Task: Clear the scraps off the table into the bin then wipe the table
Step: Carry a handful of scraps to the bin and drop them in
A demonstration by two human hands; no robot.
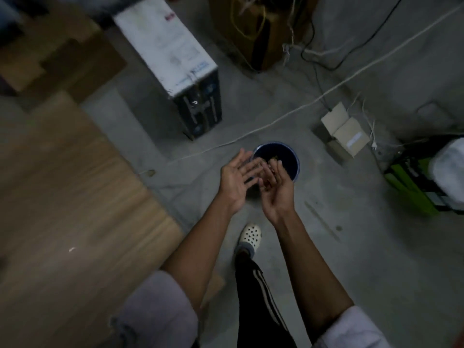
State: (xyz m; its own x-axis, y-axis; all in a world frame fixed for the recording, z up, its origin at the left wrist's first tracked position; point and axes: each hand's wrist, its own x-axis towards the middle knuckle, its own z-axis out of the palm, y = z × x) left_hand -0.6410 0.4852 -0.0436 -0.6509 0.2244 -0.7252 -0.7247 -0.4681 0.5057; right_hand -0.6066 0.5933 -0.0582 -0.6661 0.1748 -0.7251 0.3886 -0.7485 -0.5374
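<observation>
A round dark blue bin (291, 156) stands on the concrete floor, with some scraps dimly visible inside. Both my hands hover just above its near rim, palms facing each other. My left hand (236, 179) has its fingers straight and spread. My right hand (275, 187) is cupped with relaxed fingers, the fingertips blurred; I cannot tell whether scraps lie in it. The wooden table (62, 197) fills the left side, with one small white scrap (72, 249) on it.
A white and black carton (175, 66) stands behind the bin. A white cable (326, 94) runs across the floor. A small open cardboard box (344, 131) and green equipment (414, 187) lie right. My foot in a white clog (249, 236) is below my hands.
</observation>
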